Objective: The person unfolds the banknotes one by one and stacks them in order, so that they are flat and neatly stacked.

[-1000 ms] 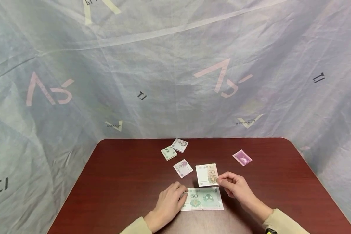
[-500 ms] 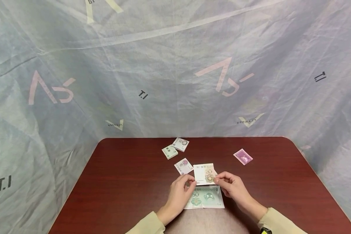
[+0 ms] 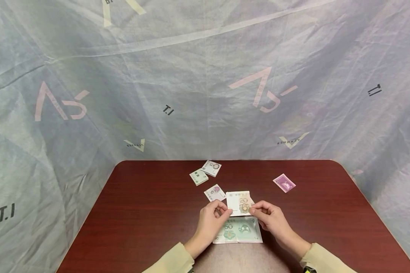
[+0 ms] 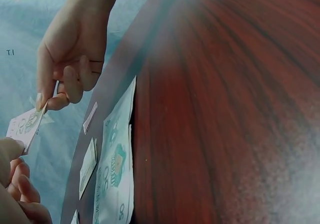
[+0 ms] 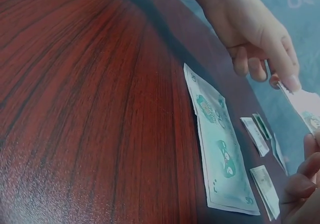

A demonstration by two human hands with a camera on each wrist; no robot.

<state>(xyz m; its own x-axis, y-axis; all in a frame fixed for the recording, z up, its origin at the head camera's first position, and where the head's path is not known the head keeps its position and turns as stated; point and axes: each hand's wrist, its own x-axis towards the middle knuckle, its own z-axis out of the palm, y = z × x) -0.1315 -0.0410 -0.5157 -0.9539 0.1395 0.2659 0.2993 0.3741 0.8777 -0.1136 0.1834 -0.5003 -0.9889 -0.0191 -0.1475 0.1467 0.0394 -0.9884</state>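
A squarish banknote marked 20 (image 3: pixel 237 203) is held up between both hands. My left hand (image 3: pixel 210 222) pinches its near left corner between thumb and fingers, while my right hand (image 3: pixel 270 216) pinches the right side. In the wrist views the 20 banknote (image 4: pixel 29 126) is raised above the table, with the other fingers curled behind the thumbs. Flat beneath the hands lies a longer green banknote marked 50 (image 3: pixel 245 231); my left hand covers its upper left part in the head view. The green banknote (image 5: pixel 225 154) shows a crease across its middle in the right wrist view.
A purple-printed 5 banknote (image 3: pixel 214 192) lies just beyond my left hand. Farther back, a small green banknote (image 3: pixel 198 177) touches a whitish one (image 3: pixel 212 168). A magenta banknote (image 3: pixel 284 183) lies at the right. Grey printed cloth (image 3: pixel 205 94) hangs around the dark red table (image 3: pixel 140 212).
My left hand has left the green 50 banknote, moved forward and right, and taken the left corner of the 20 banknote. The 20 banknote has shifted slightly left with my right hand.
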